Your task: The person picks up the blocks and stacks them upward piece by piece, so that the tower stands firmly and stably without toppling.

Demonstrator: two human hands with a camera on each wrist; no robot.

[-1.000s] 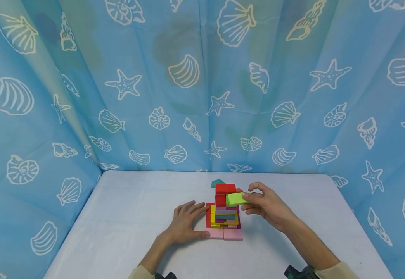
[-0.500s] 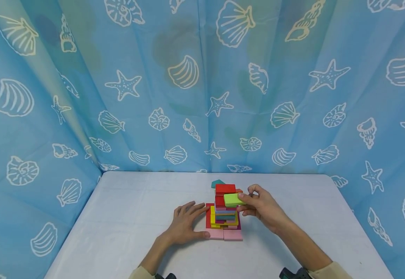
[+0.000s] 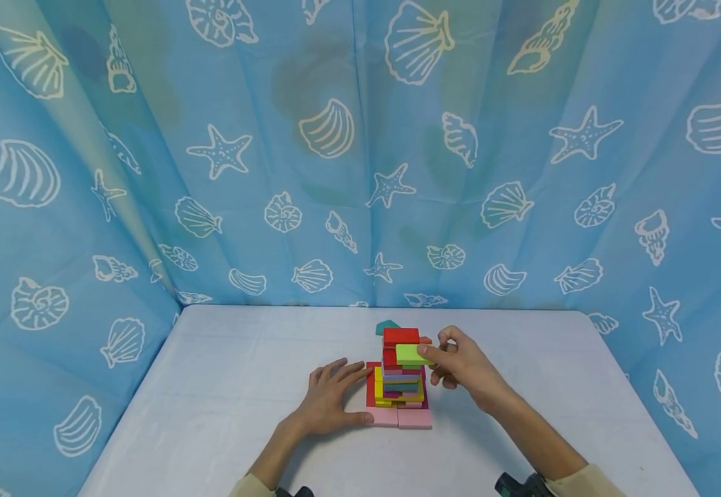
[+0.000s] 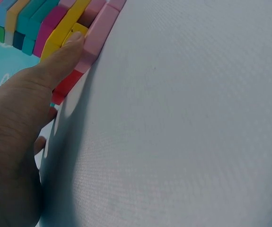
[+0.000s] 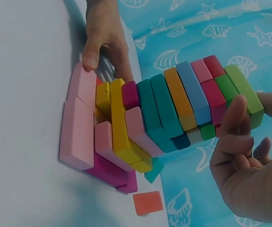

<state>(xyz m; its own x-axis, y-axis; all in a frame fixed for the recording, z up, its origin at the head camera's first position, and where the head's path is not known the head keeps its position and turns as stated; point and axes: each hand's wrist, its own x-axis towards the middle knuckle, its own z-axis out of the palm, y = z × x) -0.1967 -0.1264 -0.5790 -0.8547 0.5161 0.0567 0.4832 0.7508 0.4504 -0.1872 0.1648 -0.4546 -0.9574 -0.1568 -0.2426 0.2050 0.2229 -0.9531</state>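
Observation:
A tower of coloured wooden blocks (image 3: 400, 387) stands on a low base of flat blocks, with a red block (image 3: 400, 336) on top at the back. At the tower's upper front, my right hand (image 3: 471, 368) pinches a lime-green block (image 3: 407, 354) by its right end. That block lies across the front of the top, against a green block (image 5: 227, 88) in the right wrist view. My left hand (image 3: 331, 403) rests on the table left of the base, fingers spread. Its thumb touches a pink base block (image 5: 83, 80).
Behind the tower lie a teal piece (image 3: 387, 324) and an orange block (image 5: 148, 202), loose on the white table (image 3: 242, 359). A blue curtain (image 3: 261, 166) with shell prints hangs along the back and sides.
My right hand has moved left with the lime-green block, which now sits squarer across the front of the tower. My left hand has stayed in place.

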